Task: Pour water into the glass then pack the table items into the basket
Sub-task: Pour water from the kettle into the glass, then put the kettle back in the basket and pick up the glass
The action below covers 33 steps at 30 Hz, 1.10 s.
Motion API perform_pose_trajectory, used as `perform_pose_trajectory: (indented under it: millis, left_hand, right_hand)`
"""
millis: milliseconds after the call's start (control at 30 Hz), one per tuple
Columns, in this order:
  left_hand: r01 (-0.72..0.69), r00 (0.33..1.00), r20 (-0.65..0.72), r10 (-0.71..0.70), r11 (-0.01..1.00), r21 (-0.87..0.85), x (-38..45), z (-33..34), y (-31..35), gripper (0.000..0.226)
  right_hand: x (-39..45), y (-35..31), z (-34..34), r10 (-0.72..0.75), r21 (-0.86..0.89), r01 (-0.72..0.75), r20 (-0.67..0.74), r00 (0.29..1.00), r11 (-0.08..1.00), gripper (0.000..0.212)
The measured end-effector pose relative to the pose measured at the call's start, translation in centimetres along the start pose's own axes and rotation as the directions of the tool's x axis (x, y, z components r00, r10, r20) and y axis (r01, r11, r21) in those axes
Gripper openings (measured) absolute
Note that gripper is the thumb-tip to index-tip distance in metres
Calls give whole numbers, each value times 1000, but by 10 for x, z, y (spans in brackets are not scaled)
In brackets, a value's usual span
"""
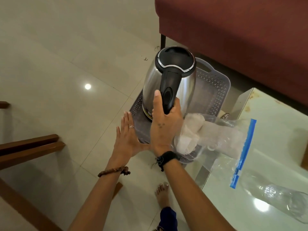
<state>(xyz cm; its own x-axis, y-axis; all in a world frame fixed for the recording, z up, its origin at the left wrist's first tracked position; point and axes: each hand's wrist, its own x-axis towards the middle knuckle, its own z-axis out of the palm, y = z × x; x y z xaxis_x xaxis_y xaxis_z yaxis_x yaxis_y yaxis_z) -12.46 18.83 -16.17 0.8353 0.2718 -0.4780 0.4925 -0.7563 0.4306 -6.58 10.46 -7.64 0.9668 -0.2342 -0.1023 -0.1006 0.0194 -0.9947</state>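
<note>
A steel electric kettle (168, 77) with a black lid and handle stands upright inside the grey perforated basket (215, 90) on the floor. My right hand (164, 124) is shut on the kettle's black handle. Flat and with its fingers spread, my left hand (126, 135) rests against the basket's near left edge and holds nothing. A clear zip bag (230, 140) with a blue seal strip and white paper inside lies half in the basket and half on the glass table (275, 127). A clear glass (283, 200) lies on its side at the table's near right.
A dark red sofa (241, 39) stands behind the basket. Wooden furniture legs (30, 149) are at the left over pale floor tiles. My bare foot (162, 195) is on the floor below my arms, close to the table's edge.
</note>
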Motion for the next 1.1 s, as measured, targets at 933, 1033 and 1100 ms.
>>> perform_pose_trajectory:
  millis: [933, 1033, 1100]
  left_hand:
    - [-96, 984, -171, 54, 964, -247, -16, 1, 10, 114]
    - [-53, 951, -294, -95, 888, -457, -47, 22, 23, 101]
    - [69, 921, -293, -256, 848, -525, -76, 44, 35, 99]
  right_hand:
    - [-26, 4, -69, 338, -146, -312, 571, 748, 939, 40]
    - [-26, 8, -101, 319, -122, -298, 483, 816, 947, 25]
    - [-30, 8, -125, 294, -123, -267, 446, 845, 956, 15]
